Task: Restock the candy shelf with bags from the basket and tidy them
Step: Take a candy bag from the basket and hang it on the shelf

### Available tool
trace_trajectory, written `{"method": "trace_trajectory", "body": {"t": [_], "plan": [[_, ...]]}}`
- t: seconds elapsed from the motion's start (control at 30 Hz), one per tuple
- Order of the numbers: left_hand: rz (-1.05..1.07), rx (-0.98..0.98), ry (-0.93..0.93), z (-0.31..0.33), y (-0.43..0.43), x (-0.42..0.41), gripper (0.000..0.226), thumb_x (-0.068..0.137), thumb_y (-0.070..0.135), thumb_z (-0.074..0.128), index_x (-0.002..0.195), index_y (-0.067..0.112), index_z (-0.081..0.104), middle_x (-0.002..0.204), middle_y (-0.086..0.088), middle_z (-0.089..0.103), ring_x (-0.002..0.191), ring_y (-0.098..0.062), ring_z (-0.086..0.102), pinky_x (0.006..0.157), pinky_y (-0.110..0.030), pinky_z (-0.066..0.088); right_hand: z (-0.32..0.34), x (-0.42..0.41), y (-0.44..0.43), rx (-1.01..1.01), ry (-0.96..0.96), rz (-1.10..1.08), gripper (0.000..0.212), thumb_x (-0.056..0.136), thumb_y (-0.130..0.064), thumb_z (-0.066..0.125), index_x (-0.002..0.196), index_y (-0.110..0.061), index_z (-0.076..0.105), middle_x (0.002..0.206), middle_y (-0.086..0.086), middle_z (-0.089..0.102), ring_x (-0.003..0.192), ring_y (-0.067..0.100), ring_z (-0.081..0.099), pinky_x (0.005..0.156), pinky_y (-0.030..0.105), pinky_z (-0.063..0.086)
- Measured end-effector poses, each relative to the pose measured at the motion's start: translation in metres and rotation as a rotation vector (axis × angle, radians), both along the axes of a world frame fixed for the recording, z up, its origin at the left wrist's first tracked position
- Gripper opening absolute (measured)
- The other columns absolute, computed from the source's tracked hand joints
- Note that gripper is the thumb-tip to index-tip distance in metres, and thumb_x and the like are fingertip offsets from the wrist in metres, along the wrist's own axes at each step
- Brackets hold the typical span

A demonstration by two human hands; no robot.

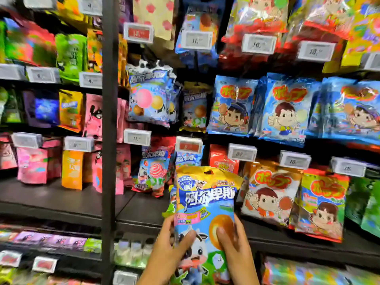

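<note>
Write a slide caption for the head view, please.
Left hand and right hand hold a candy bag before the shelf.

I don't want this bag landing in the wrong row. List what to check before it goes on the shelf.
1. Grip: left hand and right hand both hold the cow bag low down, thumbs on its front: ok.
2. Orientation: cow bag upright, print facing the person: ok.
3. Matching row: a blue bag with similar lettering stands just behind it; whether it is the same flavour: cannot tell.
4. Room: bare shelf board shows to the left of the cow bag: ok.
5. Price: the red price tag above that row is blurred: cannot tell.
</note>
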State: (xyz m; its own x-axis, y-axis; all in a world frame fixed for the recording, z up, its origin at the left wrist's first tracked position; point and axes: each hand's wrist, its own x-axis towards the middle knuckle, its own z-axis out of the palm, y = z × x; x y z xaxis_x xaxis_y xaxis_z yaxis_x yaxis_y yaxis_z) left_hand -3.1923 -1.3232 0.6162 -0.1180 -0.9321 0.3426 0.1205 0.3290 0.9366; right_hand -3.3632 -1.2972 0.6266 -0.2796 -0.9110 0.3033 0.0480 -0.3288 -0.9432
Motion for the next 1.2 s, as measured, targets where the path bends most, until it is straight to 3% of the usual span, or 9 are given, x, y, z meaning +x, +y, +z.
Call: {"method": "trace_trajectory", "body": {"t": [0.2,0.3,0.37,0.57,0.7,0.87,1.0,1.07,1.2], "plan": [[-0.016,-0.183,0.093,0.092,-0.023,0.002,0.061,0.074,0.061,0.071,0.126,0.034,0.053,0.122,0.013,0.068,0.112,-0.005,0.064,0.090,-0.027,0.052,0.094,0.003,-0.028,-0.086,0.104,0.055,0.080,0.066,-0.062,0.068,0.139,-0.043,0.043,0.130,-0.012,0.060,0.118,0.012,0.060,0.105,0.043,0.047],[0.020,-0.256,0.099,0.137,-0.040,0.002,0.046,0.081,0.048,0.066,0.120,0.027,0.056,0.112,0.012,0.072,0.102,-0.004,0.068,0.075,-0.015,0.054,0.136,0.007,-0.053,-0.181,0.105,0.065,0.074,0.068,-0.061,0.069,0.135,-0.037,0.051,0.128,-0.009,0.064,0.113,0.009,0.064,0.092,0.033,0.056],[0.074,-0.287,0.102,0.164,-0.055,0.001,0.040,0.081,0.044,0.063,0.116,0.025,0.057,0.106,0.009,0.074,0.094,-0.001,0.069,0.066,-0.011,0.052,0.163,0.010,-0.070,-0.218,0.115,0.056,0.071,0.069,-0.060,0.069,0.133,-0.033,0.053,0.124,-0.008,0.067,0.111,0.010,0.065,0.094,0.038,0.055],[0.024,-0.290,0.196,0.231,-0.111,0.000,0.021,0.094,0.026,0.060,0.113,0.018,0.058,0.100,0.011,0.074,0.089,-0.001,0.070,0.059,-0.020,0.057,0.228,0.017,-0.123,-0.281,0.139,0.022,0.075,0.071,-0.062,0.066,0.136,-0.026,0.051,0.129,-0.001,0.064,0.114,0.018,0.064,0.100,0.048,0.050],[0.043,-0.317,0.172,0.258,-0.148,0.003,0.027,0.092,0.036,0.062,0.113,0.019,0.058,0.097,0.011,0.074,0.091,-0.006,0.072,0.070,-0.031,0.060,0.257,0.021,-0.150,-0.330,0.139,0.016,0.069,0.077,-0.056,0.066,0.135,-0.023,0.052,0.130,-0.001,0.064,0.117,0.018,0.063,0.100,0.044,0.050],[0.082,-0.361,0.153,0.273,-0.183,0.008,0.028,0.092,0.040,0.062,0.112,0.020,0.058,0.093,0.014,0.074,0.084,0.002,0.070,0.060,-0.011,0.051,0.275,0.027,-0.178,-0.359,0.154,-0.004,0.048,0.087,-0.045,0.065,0.129,-0.022,0.057,0.120,-0.003,0.069,0.102,0.011,0.069,0.077,0.023,0.058],[0.094,-0.372,0.119,0.273,-0.206,0.015,0.030,0.089,0.046,0.061,0.110,0.025,0.059,0.102,0.008,0.071,0.089,0.001,0.068,0.068,-0.017,0.054,0.278,0.033,-0.195,-0.362,0.144,-0.002,0.044,0.087,-0.043,0.066,0.126,-0.023,0.058,0.119,-0.002,0.069,0.100,0.012,0.070,0.075,0.026,0.057],[0.094,-0.389,0.098,0.272,-0.212,0.019,0.035,0.088,0.050,0.061,0.110,0.024,0.059,0.105,0.006,0.071,0.095,-0.004,0.068,0.075,-0.022,0.055,0.276,0.035,-0.201,-0.357,0.141,0.004,0.049,0.086,-0.045,0.067,0.129,-0.024,0.056,0.122,-0.002,0.068,0.104,0.014,0.069,0.085,0.035,0.058],[0.079,-0.412,0.119,0.272,-0.215,0.021,0.037,0.087,0.047,0.060,0.114,0.020,0.058,0.104,0.011,0.072,0.094,0.000,0.069,0.069,-0.012,0.053,0.274,0.037,-0.207,-0.361,0.154,-0.008,0.055,0.085,-0.048,0.066,0.133,-0.026,0.053,0.125,-0.003,0.066,0.108,0.013,0.067,0.092,0.039,0.056]]}}
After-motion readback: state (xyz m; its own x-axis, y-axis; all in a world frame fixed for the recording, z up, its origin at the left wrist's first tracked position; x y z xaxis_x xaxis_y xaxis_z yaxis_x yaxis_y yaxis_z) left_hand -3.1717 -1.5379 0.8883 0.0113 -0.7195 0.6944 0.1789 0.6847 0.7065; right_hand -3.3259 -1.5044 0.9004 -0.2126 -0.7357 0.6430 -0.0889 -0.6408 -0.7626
